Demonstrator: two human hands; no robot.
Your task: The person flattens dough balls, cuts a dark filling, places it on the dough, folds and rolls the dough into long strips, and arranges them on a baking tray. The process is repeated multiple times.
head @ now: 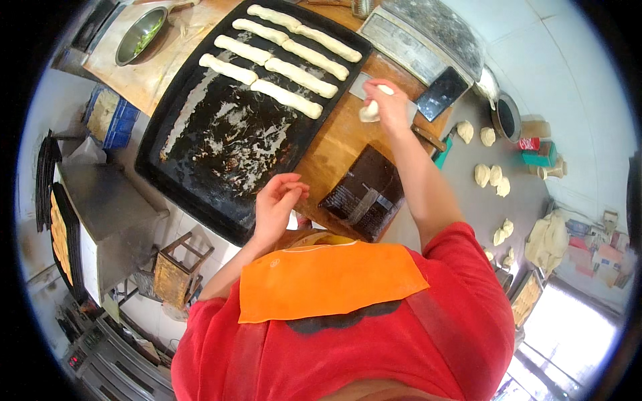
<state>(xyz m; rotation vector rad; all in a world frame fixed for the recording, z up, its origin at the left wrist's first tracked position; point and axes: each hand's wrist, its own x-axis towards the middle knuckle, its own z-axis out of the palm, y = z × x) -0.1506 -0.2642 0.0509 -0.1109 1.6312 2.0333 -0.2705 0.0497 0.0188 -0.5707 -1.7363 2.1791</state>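
Observation:
My right hand (388, 103) is closed around a piece of white dough (370, 111), over the wooden worktop beside the tray's right edge. A flat pale sheet or plate (360, 86) lies partly under that hand. My left hand (282, 200), fingers loosely curled, is near the lower right edge of a large black baking tray (220, 150); no object shows in it. Several dough strips (287, 97) lie in slanting rows on the upper part of the tray. The tray's lower part bears whitish and brown residue.
A dark plastic-wrapped package (363, 193) lies between my arms. A phone (441, 93), a wooden-handled tool (429, 137) and a scale (401, 47) are at the right. Dough pieces (482, 175) rest on the grey counter. A metal bowl (143, 35) of chopped greens stands upper left.

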